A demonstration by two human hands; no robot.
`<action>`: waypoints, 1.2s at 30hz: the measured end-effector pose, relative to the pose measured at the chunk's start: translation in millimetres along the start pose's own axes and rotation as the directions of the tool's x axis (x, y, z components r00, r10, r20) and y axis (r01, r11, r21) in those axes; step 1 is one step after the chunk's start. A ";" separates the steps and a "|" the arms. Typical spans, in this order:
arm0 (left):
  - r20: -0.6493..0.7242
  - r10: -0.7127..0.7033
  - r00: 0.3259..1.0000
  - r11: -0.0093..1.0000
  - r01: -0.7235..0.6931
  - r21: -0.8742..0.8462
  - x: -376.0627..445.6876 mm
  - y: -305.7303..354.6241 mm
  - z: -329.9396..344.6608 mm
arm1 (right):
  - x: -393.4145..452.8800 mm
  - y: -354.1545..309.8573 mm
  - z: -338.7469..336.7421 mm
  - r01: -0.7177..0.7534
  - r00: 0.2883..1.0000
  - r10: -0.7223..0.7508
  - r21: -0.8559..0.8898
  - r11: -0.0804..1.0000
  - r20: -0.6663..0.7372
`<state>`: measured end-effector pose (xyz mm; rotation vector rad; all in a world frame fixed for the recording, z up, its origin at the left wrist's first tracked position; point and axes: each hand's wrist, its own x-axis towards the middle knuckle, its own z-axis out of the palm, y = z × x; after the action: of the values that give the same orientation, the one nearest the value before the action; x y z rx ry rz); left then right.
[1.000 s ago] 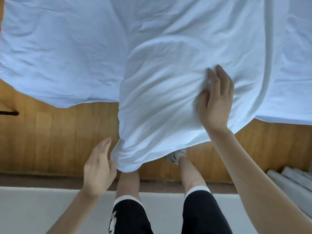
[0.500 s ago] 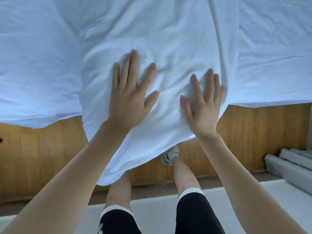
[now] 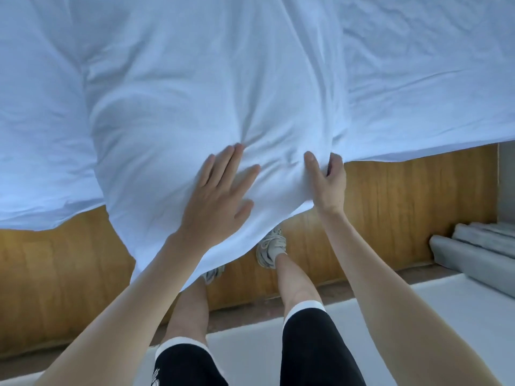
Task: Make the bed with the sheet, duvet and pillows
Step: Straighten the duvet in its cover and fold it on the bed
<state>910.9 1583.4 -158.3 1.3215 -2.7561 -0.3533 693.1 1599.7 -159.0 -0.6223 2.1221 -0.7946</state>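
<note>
Now left hand [image 3: 216, 196] presses flat on the rumpled white duvet [image 3: 195, 93]; right hand [image 3: 327, 182] fingers pinch its edge.

my left hand [image 3: 216, 196] lies flat on the white duvet [image 3: 195, 93], fingers straight and slightly spread, palm pressing the fabric. my right hand [image 3: 326, 181] sits just beside it at the duvet's hanging edge, thumb on top and fingers curled round the cloth, pinching a fold. both bare forearms reach forward from below toward the duvet.

Grey rolls [image 3: 473, 254] lie on the wooden floor [image 3: 404, 204] at right.
</note>
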 end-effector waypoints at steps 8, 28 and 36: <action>-0.052 0.013 0.999 0.999 -0.015 -0.038 -21.1 4.9 -11.7 | -15.6 2.7 -53.4 0.434 0.877 -0.478 -0.356 0.828 -0.043; -0.010 -0.364 0.931 0.931 0.363 -0.019 8.3 -60.0 14.5 | 32.8 -39.2 70.5 0.545 0.806 -0.528 -0.683 0.485 0.269; -0.009 -0.385 0.923 0.923 0.385 -0.020 14.0 -61.3 33.0 | 47.1 -33.8 82.2 0.461 0.848 -0.491 -0.730 0.504 0.197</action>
<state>943.6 1541.3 -205.2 1.8539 -2.4602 -0.3850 736.7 1518.8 -199.9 -1.7272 2.2980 -0.1014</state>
